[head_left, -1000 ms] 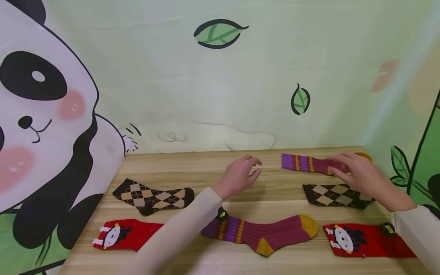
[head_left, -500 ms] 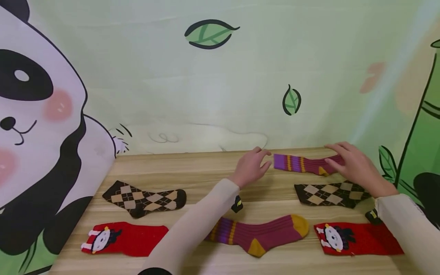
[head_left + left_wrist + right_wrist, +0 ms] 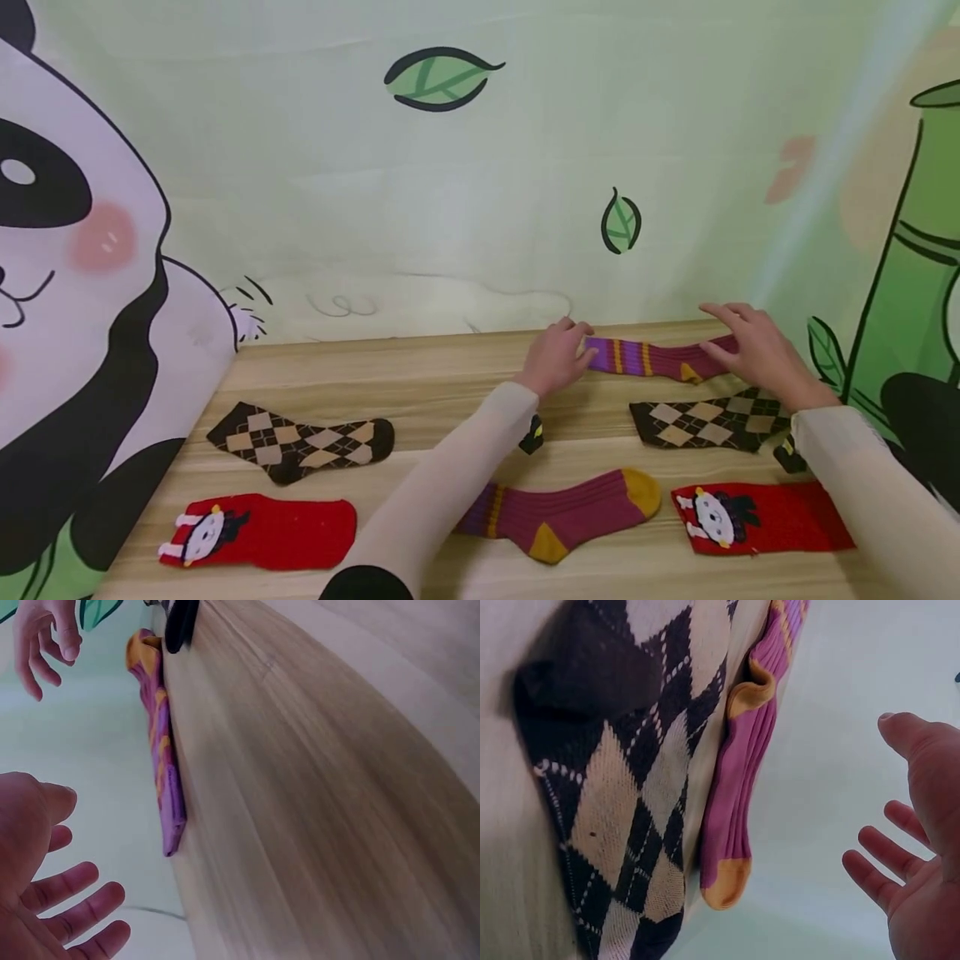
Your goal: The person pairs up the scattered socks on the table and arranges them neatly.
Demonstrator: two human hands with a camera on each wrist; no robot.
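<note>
A purple-and-maroon striped sock (image 3: 652,358) with mustard heel lies along the back of the table, its toe hidden behind my right hand in the head view. At its cuff end is my left hand (image 3: 557,357), fingers loosely bent. The left wrist view shows that hand (image 3: 52,877) holding nothing, apart from the cuff (image 3: 172,817). Over the toe end hovers my right hand (image 3: 765,354), fingers spread. In the right wrist view a gap separates it from the mustard toe (image 3: 727,885). Just in front lies a brown argyle sock (image 3: 705,421), partly under the right wrist.
A second striped sock (image 3: 577,508) lies front centre, its cuff behind my left sleeve. On the left are another argyle sock (image 3: 300,442) and a red sock (image 3: 300,529) with a cartoon figure. A matching red sock (image 3: 795,512) lies front right. A printed backdrop (image 3: 315,192) rises behind the table.
My left hand has moved right, up to the back striped sock's cuff. The right hand has lifted slightly and stays near the toe end. The head view has shifted to the right.
</note>
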